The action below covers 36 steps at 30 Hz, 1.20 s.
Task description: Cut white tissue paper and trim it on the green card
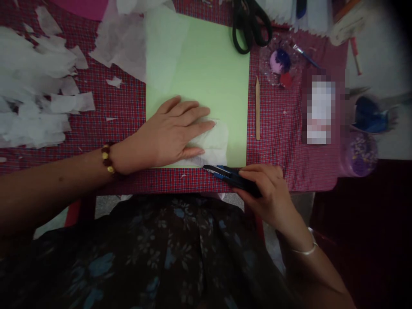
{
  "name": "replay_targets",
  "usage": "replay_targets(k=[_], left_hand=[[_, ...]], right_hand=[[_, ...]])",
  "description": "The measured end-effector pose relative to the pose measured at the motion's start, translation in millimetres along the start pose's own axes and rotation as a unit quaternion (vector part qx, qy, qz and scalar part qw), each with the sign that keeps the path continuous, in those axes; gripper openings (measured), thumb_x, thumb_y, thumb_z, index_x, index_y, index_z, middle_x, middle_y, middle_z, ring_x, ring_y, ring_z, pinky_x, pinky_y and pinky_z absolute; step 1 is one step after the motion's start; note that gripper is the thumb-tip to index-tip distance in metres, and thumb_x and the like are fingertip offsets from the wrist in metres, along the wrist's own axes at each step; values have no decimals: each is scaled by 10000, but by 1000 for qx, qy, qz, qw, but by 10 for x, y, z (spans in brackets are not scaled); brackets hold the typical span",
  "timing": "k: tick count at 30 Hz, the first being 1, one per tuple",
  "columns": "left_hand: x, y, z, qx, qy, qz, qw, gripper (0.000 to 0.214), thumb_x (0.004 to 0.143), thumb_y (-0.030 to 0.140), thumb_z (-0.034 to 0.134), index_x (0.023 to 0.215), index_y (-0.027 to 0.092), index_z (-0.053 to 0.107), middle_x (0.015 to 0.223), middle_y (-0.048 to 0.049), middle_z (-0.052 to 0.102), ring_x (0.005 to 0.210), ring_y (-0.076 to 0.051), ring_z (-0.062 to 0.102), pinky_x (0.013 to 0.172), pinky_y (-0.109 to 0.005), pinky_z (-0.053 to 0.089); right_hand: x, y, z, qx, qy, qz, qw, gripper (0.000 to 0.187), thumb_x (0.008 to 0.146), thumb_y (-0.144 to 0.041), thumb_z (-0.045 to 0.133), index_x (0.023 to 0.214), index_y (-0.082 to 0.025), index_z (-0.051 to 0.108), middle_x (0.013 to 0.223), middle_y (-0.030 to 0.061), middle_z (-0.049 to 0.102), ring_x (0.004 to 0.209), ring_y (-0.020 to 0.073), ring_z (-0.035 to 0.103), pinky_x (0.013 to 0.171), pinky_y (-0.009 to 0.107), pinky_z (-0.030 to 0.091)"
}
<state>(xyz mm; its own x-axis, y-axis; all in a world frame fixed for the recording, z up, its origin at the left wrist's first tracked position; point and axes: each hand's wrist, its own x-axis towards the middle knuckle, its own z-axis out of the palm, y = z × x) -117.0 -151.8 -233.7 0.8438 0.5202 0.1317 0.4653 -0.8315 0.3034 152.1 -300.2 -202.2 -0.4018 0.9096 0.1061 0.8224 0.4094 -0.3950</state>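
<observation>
My left hand lies flat with its fingers stretched out over a thin white paper piece. That piece rests on a pale green sheet near its front edge. In my right hand is a blue and black utility knife, its fingers closed around the handle. The blade's tip points left and touches or nearly touches the front edge of the white paper, just below my left thumb. Part of the paper is hidden under my left hand.
White paper scraps pile up at the left. Black-handled scissors lie at the back edge of the green sheet. To its right are a wooden stick, a clear dish with paint, a brush and a purple-filled tub.
</observation>
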Motion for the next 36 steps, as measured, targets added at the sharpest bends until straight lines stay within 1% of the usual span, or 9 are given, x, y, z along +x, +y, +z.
replay_targets(k=[7, 10, 14, 18, 22, 25, 28, 32, 36], left_hand=[[-1, -11, 12, 31, 8, 13, 999, 589, 957, 571, 435, 1430, 221, 465, 1514, -106, 445, 1398, -333, 370, 1171, -539, 241], [0, -14, 13, 17, 5, 9, 1000, 580, 953, 570, 440, 1439, 254, 453, 1517, -88, 443, 1398, -334, 367, 1167, -546, 239], [2, -15, -6, -2, -7, 3, 1000, 570, 964, 562, 413, 1457, 275, 429, 1528, -65, 430, 1398, -334, 349, 1162, -562, 225], [9, -10, -43, -35, -12, -4, 999, 524, 986, 506, 392, 1458, 281, 427, 1500, -36, 468, 1394, -330, 334, 1166, -565, 203], [14, -1, -63, -59, -23, -9, 998, 528, 988, 507, 392, 1442, 244, 446, 1507, -45, 459, 1398, -343, 321, 1169, -579, 181], [11, -3, -51, -52, -18, -7, 998, 549, 985, 537, 384, 1444, 241, 438, 1525, -53, 437, 1402, -345, 322, 1164, -589, 186], [7, -10, -27, -13, -15, 3, 1000, 599, 962, 577, 419, 1456, 239, 418, 1527, -80, 431, 1399, -347, 339, 1156, -583, 221], [10, -18, -19, 17, -4, 16, 1000, 629, 940, 591, 469, 1430, 198, 456, 1505, -123, 447, 1381, -351, 368, 1154, -558, 252], [14, -12, -43, -5, -14, 6, 1000, 599, 960, 564, 450, 1436, 200, 445, 1517, -102, 432, 1389, -356, 349, 1151, -575, 241]], right_hand=[[-158, -60, 44, 12, 10, 24, 1000, 302, 863, -237, 703, 1131, -239, 562, 1025, 82, 686, 913, 260, 632, 739, 437, 450], [-170, -37, 34, 14, 11, 27, 999, 312, 864, -229, 702, 1138, -238, 554, 1027, 84, 685, 934, 265, 631, 749, 442, 447], [-102, 28, 14, 10, 10, 21, 1000, 316, 863, -243, 701, 1146, -237, 562, 1052, 87, 685, 953, 280, 637, 748, 437, 434], [27, 74, -5, -6, 2, 3, 1000, 292, 868, -260, 704, 1123, -224, 566, 1053, 89, 688, 941, 273, 633, 735, 412, 413], [153, 87, -9, -14, -1, -16, 1000, 251, 876, -276, 695, 1090, -228, 574, 1040, 77, 688, 917, 260, 625, 735, 403, 399], [234, 79, -10, -11, -13, -25, 1000, 237, 884, -282, 682, 1090, -243, 570, 1035, 65, 686, 910, 255, 620, 734, 402, 396], [301, 58, -19, -4, -27, -30, 999, 230, 896, -298, 668, 1098, -266, 562, 1039, 56, 683, 925, 257, 616, 745, 409, 402], [306, 12, -21, 2, -36, -29, 999, 241, 900, -303, 661, 1117, -280, 557, 1041, 57, 682, 934, 264, 615, 757, 420, 408], [184, -47, 21, 1, -24, -30, 999, 277, 884, -280, 685, 1126, -247, 552, 1022, 72, 679, 907, 255, 618, 741, 405, 410]])
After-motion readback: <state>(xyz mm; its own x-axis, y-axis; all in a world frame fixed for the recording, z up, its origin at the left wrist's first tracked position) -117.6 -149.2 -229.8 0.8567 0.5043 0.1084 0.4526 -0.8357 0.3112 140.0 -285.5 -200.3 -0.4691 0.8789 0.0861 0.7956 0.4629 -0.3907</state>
